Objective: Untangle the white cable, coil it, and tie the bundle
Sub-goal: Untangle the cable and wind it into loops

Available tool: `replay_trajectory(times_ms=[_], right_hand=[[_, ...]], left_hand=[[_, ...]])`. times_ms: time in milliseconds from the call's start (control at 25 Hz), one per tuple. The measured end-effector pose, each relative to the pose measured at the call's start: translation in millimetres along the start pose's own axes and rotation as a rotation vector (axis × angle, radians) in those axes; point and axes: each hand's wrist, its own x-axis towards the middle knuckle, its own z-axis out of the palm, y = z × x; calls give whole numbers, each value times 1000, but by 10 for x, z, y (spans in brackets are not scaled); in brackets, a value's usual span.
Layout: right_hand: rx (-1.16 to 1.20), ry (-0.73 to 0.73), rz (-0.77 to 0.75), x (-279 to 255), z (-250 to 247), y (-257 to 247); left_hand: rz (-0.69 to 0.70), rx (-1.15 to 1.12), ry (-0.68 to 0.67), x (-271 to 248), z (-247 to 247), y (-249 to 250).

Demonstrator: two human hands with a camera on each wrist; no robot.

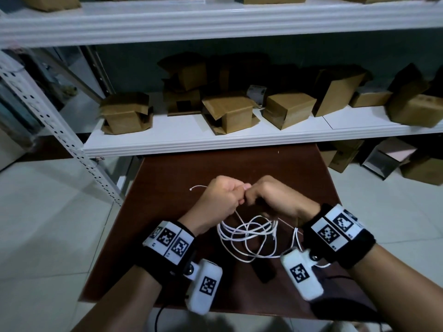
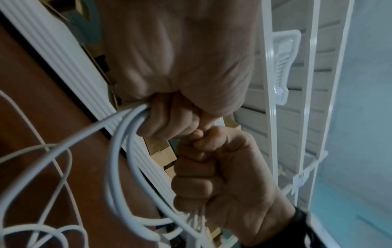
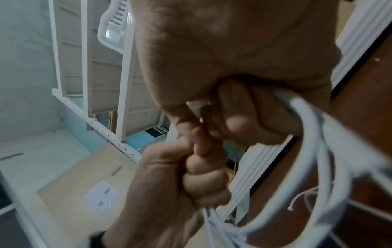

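Over the brown table (image 1: 167, 188), both hands are fists held knuckle to knuckle, each gripping the white cable (image 1: 249, 232). My left hand (image 1: 225, 197) clasps several strands that fan out of its curled fingers (image 2: 169, 124). My right hand (image 1: 268, 196) grips a bunch of strands too, which leave its fist as cable (image 3: 301, 107). Loose tangled loops hang from both fists and lie on the table between my wrists. One free cable end (image 1: 191, 188) sticks out to the left past my left hand. What sits between the two fists is hidden.
A white shelf (image 1: 215, 142) with several cardboard boxes (image 1: 230, 113) stands just behind the table. Its perforated upright (image 1: 72, 144) runs down at the left. More boxes (image 1: 383, 159) sit on the floor to the right. A dark oblong shape (image 1: 263, 271) lies under the loops.
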Motion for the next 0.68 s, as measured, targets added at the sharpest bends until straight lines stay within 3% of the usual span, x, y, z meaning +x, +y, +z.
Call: replay_trajectory(times_ms=[120, 280, 520, 680], right_hand=[[391, 137, 0, 60, 67, -66], [769, 165, -21, 132, -11, -73], [839, 101, -86, 66, -89, -146], [698, 44, -77, 20, -247, -189]], left_hand=[[-31, -364, 45, 0, -57, 68], [-52, -681, -39, -11, -36, 84], [-66, -962, -195, -25, -99, 91], [-88, -874, -213, -57, -220, 164]])
